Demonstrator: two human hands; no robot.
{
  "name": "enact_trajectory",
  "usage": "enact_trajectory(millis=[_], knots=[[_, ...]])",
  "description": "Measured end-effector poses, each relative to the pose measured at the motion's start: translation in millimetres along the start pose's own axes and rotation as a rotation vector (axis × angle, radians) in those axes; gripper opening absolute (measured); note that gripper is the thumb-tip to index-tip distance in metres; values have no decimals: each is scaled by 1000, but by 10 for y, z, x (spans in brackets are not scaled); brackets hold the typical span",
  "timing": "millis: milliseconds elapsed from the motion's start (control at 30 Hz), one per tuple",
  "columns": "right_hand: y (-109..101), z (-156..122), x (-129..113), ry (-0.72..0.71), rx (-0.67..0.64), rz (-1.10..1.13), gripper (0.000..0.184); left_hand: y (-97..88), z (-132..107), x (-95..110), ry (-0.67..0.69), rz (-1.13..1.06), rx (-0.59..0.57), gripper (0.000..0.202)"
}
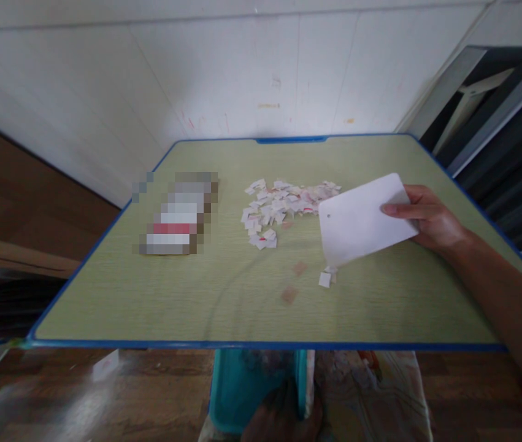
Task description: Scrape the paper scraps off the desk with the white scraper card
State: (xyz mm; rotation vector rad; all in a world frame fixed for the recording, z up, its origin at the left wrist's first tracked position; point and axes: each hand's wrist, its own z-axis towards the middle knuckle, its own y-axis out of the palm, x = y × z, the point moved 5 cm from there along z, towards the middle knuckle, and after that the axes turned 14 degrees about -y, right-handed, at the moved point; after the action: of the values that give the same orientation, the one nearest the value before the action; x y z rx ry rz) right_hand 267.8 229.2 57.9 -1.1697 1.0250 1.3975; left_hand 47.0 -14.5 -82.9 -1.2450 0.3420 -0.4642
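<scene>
My right hand [429, 218] is closed on the right edge of a white plastic scraper card [364, 220], held tilted just above the green tabletop [224, 301]. Left of the card lies a heap of small torn paper scraps [283, 202], white with some pink. One or two loose scraps [326, 279] sit under the card's lower corner. My left hand [283, 417] is below the table's front edge, dark and blurred, resting at the rim of a teal bin [237, 390]; its fingers are not clear.
A blurred-out white and red object [178, 215] lies on the table's left half. The table has a blue rim and stands against a white wall. Dark metal frames [495, 123] lean at the right. Wooden floor shows below.
</scene>
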Motion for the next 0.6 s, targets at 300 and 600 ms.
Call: enact_trajectory(millis=[300, 600], knots=[[87, -72, 19, 93, -208, 28, 19, 89, -52, 13, 51, 10, -84, 47], [41, -40, -39, 4, -94, 44, 19, 100, -80, 11, 45, 1, -70, 44]])
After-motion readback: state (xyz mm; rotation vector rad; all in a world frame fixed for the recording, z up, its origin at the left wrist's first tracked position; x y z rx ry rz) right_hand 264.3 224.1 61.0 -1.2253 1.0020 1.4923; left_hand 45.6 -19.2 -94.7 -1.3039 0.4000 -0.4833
